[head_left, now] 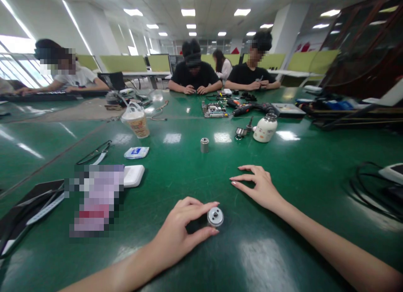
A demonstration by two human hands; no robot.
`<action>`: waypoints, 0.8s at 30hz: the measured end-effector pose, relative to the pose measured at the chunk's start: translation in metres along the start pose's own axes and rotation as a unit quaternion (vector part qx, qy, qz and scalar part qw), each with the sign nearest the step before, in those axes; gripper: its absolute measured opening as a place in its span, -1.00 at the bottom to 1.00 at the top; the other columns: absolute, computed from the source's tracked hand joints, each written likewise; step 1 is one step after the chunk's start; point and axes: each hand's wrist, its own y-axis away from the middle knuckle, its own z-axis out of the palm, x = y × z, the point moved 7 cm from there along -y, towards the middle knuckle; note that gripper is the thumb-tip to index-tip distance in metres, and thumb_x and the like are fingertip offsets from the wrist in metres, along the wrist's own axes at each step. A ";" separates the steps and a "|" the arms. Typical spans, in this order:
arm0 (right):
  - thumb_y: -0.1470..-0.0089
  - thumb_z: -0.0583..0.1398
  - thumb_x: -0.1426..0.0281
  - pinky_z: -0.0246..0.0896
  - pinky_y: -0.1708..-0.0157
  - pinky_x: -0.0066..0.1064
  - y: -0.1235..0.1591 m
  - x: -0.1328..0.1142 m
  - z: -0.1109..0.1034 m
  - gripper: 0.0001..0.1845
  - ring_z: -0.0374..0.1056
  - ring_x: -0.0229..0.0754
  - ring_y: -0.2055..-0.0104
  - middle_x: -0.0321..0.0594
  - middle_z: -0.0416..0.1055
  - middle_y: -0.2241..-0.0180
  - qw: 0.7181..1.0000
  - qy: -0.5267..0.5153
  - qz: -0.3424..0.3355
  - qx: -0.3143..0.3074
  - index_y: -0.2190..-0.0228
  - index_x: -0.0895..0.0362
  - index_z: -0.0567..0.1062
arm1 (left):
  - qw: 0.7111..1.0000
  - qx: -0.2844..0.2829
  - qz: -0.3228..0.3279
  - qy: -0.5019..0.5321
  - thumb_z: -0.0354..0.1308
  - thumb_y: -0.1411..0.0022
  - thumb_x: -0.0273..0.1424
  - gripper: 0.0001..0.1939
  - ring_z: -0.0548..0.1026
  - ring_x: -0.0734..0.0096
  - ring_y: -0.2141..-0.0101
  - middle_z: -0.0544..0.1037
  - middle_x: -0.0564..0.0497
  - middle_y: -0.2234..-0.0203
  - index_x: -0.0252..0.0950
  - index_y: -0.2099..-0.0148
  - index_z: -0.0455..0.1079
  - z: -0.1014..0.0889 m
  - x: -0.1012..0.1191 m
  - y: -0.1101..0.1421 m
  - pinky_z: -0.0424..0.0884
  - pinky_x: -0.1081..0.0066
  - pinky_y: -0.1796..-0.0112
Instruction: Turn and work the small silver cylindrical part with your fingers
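Note:
A small silver metal cylinder (215, 217) with small holes in its round top stands on the green table. My left hand (182, 225) has thumb and forefinger around it, one on the far side and one on the near side. To the right and farther forward is my right hand (256, 185), its fingers apart and nothing in them. A second silver metal cylinder (204, 146) stands upright beyond both hands, touched by neither.
Left of my hands lie a blurred purple item (100, 199), a white case (134, 176) and a small packet (136, 152). A bagged cup (137, 123), a cream bottle (265, 128) and a circuit board (215, 109) stand farther back. Black cables (365, 191) lie right. Several people sit beyond.

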 end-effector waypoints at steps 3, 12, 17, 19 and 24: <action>-0.13 0.26 0.28 0.16 -0.04 -0.06 0.003 -0.018 -0.007 -0.85 0.32 -0.01 0.00 -0.17 0.44 0.11 0.992 -0.120 0.004 0.026 0.25 -0.06 0.64 | 1.000 0.001 0.002 0.002 0.27 -0.23 -0.30 -0.50 0.42 0.25 0.10 0.55 0.00 0.11 -0.04 -0.20 0.33 0.000 0.000 0.001 0.36 0.25 0.06; -0.16 0.26 0.38 0.19 0.07 -0.18 0.036 -0.105 -0.004 -0.79 0.36 -0.12 0.10 -0.26 0.46 0.19 0.962 -0.250 -0.074 -0.085 0.18 -0.13 0.60 | 1.000 0.014 0.017 0.017 0.29 -0.21 -0.32 -0.52 0.42 0.29 0.11 0.56 0.07 0.14 0.04 -0.17 0.35 0.000 0.001 0.000 0.36 0.30 0.08; -0.15 0.27 0.39 0.17 0.09 -0.19 0.037 -0.107 -0.004 -0.80 0.36 -0.13 0.12 -0.27 0.47 0.19 0.964 -0.237 -0.077 -0.088 0.20 -0.12 0.60 | 1.000 0.018 0.016 0.018 0.29 -0.22 -0.32 -0.49 0.42 0.30 0.11 0.56 0.08 0.14 0.07 -0.19 0.32 -0.001 0.000 0.001 0.37 0.30 0.08; -0.15 0.27 0.40 0.17 0.10 -0.21 0.036 -0.106 -0.005 -0.80 0.36 -0.13 0.12 -0.27 0.47 0.20 0.967 -0.229 -0.079 -0.085 0.20 -0.11 0.60 | 1.000 0.017 0.016 0.017 0.28 -0.22 -0.31 -0.50 0.42 0.29 0.11 0.56 0.07 0.14 0.06 -0.19 0.32 0.000 0.000 0.001 0.37 0.30 0.08; -0.18 0.24 0.41 0.16 0.10 -0.25 0.039 -0.109 -0.004 -0.80 0.35 -0.15 0.11 -0.29 0.47 0.18 0.968 -0.218 -0.091 -0.088 0.18 -0.11 0.57 | 1.000 0.015 0.011 0.022 0.27 -0.23 -0.30 -0.52 0.43 0.27 0.12 0.55 0.04 0.14 0.05 -0.18 0.34 0.000 0.001 -0.001 0.38 0.28 0.09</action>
